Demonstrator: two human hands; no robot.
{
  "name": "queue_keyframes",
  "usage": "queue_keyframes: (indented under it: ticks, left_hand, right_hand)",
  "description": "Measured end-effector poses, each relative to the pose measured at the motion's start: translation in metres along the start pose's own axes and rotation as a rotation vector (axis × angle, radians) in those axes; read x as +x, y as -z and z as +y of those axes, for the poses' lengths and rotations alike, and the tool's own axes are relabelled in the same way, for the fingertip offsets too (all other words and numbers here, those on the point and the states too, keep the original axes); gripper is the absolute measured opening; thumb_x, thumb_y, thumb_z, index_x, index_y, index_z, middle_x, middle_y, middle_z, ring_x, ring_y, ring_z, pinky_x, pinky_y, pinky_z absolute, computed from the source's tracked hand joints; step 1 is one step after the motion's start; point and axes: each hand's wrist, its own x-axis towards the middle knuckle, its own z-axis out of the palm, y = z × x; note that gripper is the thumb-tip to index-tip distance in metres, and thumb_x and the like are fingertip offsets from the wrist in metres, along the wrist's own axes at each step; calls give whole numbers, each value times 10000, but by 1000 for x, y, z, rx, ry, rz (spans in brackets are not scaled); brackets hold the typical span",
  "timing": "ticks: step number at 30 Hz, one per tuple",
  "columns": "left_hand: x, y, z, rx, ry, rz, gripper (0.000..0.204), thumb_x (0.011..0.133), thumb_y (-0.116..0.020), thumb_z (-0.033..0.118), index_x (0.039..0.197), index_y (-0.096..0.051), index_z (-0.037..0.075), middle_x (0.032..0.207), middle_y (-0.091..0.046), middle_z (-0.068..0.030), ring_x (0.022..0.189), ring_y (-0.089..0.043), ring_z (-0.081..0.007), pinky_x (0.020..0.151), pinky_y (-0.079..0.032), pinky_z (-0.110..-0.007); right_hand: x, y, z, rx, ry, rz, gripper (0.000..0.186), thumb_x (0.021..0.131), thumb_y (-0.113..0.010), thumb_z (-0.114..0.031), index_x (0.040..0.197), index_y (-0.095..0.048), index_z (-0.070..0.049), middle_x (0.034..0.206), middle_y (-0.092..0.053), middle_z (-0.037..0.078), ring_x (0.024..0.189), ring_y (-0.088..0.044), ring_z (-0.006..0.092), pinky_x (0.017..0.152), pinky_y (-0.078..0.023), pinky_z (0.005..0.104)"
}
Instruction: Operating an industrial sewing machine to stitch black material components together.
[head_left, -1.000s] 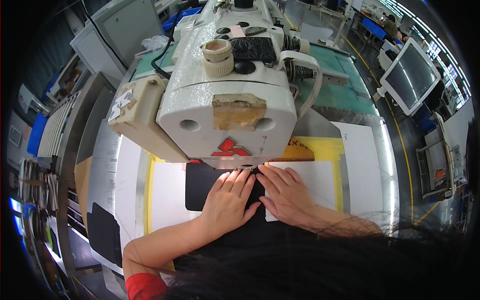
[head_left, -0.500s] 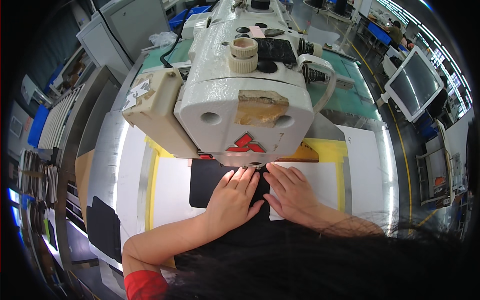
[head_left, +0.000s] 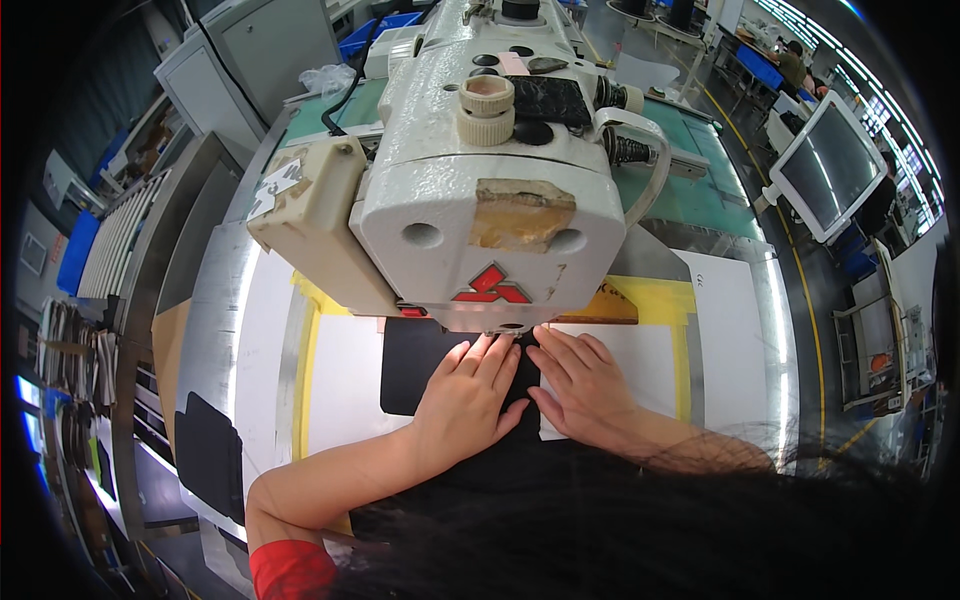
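Observation:
A black flat panel with rounded corners lies under the head of a large white sewing machine. My left hand rests flat on the panel, its fingers stretched toward the machine's front. Beside it, my right hand lies with fingers extended, at the panel's right edge and over the white sheet. Both sets of fingertips reach close under the machine head, which hides the needle area. Neither hand grips anything.
More black panels lie stacked at the left edge of the work surface. Yellow tape borders the white sheet. A tilted screen stands at right, and a beige box juts from the machine's left side. People sit in the far background.

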Motion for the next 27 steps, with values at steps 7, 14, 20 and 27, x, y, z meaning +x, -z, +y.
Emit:
queue_keyframes:
  ticks: [7,14,20,27]
  left_hand:
    - [0,0,-1,-2,18,-12,599,851,-645,378,1273,-565,-40,1341,-533,-188,1228,-525,-314,1042,-384,-426]
    - [-1,1,-3,0,17,-16,598,842,-657,364,1273,-563,-40,1343,-533,-186,1234,-520,-314,1043,-389,-427]
    - [-2,2,-5,-2,18,-15,607,833,-666,365,1280,-558,-32,1341,-533,-183,1248,-505,-300,1049,-383,-420]
    - [-3,2,-8,13,31,-38,599,829,-671,360,1272,-555,-25,1336,-535,-176,1250,-500,-292,1056,-378,-410]
  right_hand:
    - [0,-1,2,-6,0,12,468,847,-674,-273,1203,-600,22,1327,-554,176,1231,-515,287,1020,-394,425]
    - [3,0,0,-16,-5,-38,455,855,-663,-273,1197,-610,22,1331,-557,173,1230,-521,274,993,-413,410]
    - [4,0,-1,-14,-2,-47,447,858,-654,-262,1198,-609,25,1323,-562,181,1226,-529,275,956,-439,389]
    - [6,-9,1,36,5,-18,413,860,-648,-242,1178,-610,19,1303,-570,171,1223,-533,274,933,-450,386]
